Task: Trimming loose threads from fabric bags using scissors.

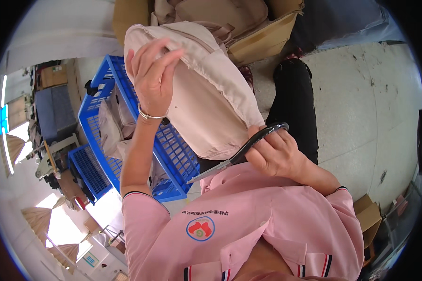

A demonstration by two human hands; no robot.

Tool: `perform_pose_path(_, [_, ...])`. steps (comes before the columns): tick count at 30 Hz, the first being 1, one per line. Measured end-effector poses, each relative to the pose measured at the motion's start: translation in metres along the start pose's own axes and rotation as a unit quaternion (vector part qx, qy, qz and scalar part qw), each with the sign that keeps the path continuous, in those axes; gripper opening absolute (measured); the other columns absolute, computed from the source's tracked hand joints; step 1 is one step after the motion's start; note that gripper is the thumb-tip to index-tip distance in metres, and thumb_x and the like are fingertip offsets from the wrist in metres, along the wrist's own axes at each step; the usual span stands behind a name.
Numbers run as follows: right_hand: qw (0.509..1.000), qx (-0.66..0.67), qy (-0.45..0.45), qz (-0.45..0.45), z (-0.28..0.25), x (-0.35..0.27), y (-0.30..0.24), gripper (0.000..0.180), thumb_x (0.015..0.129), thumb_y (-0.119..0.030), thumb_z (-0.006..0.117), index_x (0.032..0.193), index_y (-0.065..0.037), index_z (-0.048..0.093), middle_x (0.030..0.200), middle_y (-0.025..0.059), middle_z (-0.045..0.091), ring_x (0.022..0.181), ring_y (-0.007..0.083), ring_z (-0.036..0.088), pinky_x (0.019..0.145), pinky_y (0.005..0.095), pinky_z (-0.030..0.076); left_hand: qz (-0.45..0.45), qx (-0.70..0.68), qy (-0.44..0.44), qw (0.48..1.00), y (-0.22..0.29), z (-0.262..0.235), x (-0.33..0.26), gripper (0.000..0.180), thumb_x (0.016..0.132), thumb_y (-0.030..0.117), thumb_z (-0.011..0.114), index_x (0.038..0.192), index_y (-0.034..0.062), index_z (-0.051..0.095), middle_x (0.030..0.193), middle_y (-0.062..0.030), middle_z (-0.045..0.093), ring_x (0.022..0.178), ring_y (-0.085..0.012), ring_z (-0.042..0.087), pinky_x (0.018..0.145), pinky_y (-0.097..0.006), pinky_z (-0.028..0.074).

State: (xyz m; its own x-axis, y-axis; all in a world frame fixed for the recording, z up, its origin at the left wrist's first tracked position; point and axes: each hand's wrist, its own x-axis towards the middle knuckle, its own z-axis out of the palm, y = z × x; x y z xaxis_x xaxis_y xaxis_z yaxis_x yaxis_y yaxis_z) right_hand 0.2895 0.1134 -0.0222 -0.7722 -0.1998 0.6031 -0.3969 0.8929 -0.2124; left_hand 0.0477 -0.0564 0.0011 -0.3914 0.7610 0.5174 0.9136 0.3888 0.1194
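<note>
Currently, a pale pink fabric bag (199,107) is positioned between the hands, in front of the pink shirt (248,201) and beside a blue crate (173,191). Over its upper part, the left hand (154,84) is held with fingers spread wide. By the right hand (277,153), black-handled scissors (215,170) are gripped, their blades pointed toward the crate.

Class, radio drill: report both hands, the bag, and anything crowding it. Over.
Left hand spread over pale bag. Right hand gripping scissors by its near edge. Big blue crate close on bag's left; carton beyond its far end.
</note>
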Motion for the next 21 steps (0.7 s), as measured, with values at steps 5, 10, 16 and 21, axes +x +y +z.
perform_pose_path(5, [0.981, 0.085, -0.015, 0.173, 0.021, -0.016, 0.017, 0.021, 0.066, -0.01, 0.067, 0.082, -0.007, 0.055, 0.085, 0.0091, 0.058, 0.078, 0.0276, 0.061, 0.068, 0.0357, 0.05, -0.305, -0.037, 0.142, 0.941, 0.01, 0.011, -0.078, 0.044, 0.084, 0.012, 0.07, 0.126, 0.003, 0.06, 0.133, -0.0154, 0.056, 0.126, -0.0319, 0.049, 0.11, -0.042, 0.033])
perform_pose_path(10, [0.954, 0.09, -0.016, 0.286, 0.033, -0.036, 0.032, 0.028, 0.063, 0.004, 0.067, 0.085, -0.003, 0.052, 0.081, 0.0116, 0.054, 0.073, 0.0326, 0.06, 0.062, 0.0395, 0.049, -0.652, -0.158, 0.175, 0.721, 0.062, 0.046, -0.224, 0.054, 0.091, 0.021, 0.068, 0.135, -0.0028, 0.048, 0.129, -0.0125, 0.058, 0.12, -0.0245, 0.052, 0.104, -0.035, 0.038])
perform_pose_path(16, [0.94, 0.125, -0.006, 0.318, 0.036, -0.034, 0.03, 0.024, 0.073, 0.009, 0.063, 0.09, -0.002, 0.05, 0.079, 0.0122, 0.053, 0.066, 0.0333, 0.059, 0.058, 0.0392, 0.047, -0.7, -0.451, 0.289, 0.472, 0.102, 0.034, -0.209, 0.039, 0.1, 0.027, 0.057, 0.126, -0.0032, 0.059, 0.117, -0.0073, 0.065, 0.104, -0.0122, 0.058, 0.092, -0.027, 0.045])
perform_pose_path(21, [0.855, 0.215, -0.069, 0.467, 0.042, -0.045, 0.02, 0.023, 0.076, 0.005, 0.066, 0.09, 0.0, 0.048, 0.075, 0.0118, 0.056, 0.066, 0.0183, 0.062, 0.061, 0.0347, 0.049, -0.577, -0.355, 0.305, 0.67, 0.058, -0.017, -0.167, 0.028, 0.1, 0.024, 0.06, 0.108, -0.0015, 0.068, 0.088, 0.0045, 0.06, 0.08, -0.0058, 0.05, 0.074, -0.02, 0.041])
